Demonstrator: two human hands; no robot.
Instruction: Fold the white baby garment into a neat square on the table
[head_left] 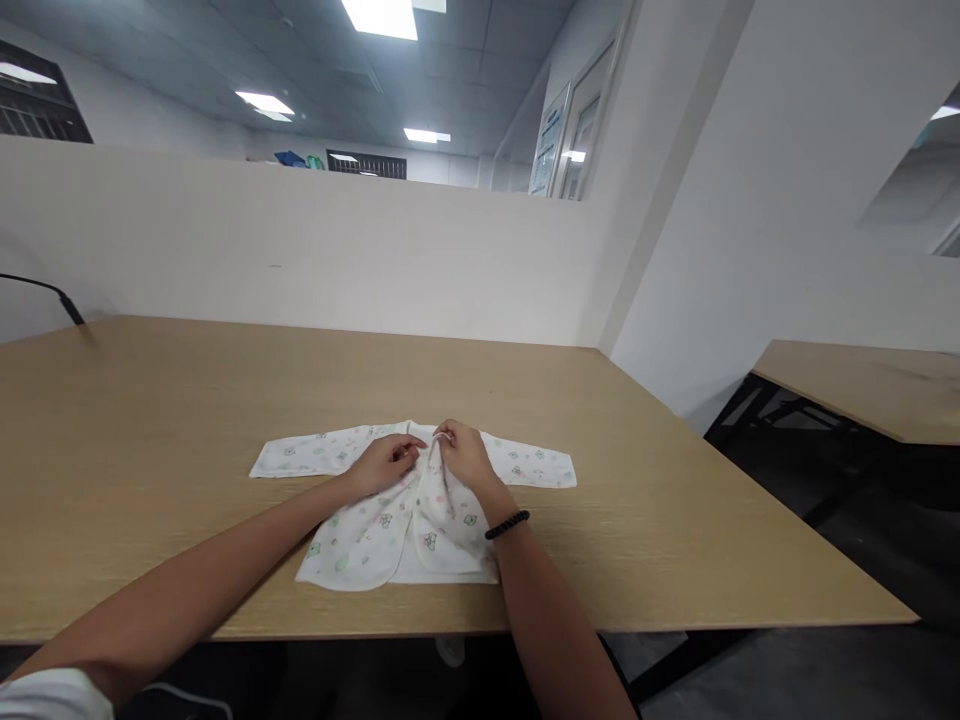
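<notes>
A white baby shirt [364, 540] with a small green and pink print lies spread on the table, front side up, its two sleeves stretched out left and right. The front panels part below the chest, and the hem lies near the table's front edge. My right hand [465, 455] pinches the cloth by the neckline and draws it up into folds. Just to its left, my left hand [386, 463] has curled fingers closed on the shirt's other front edge near the collar. What lies between the fingertips is partly hidden. A black bead bracelet [507, 524] circles my right wrist.
The light wood table [652, 500] reaches back to a low white partition [360, 260]. A black cable [64, 300] comes in at the far left. On the right, beyond a gap, stands another wood-topped table [862, 385] with black legs by the white wall.
</notes>
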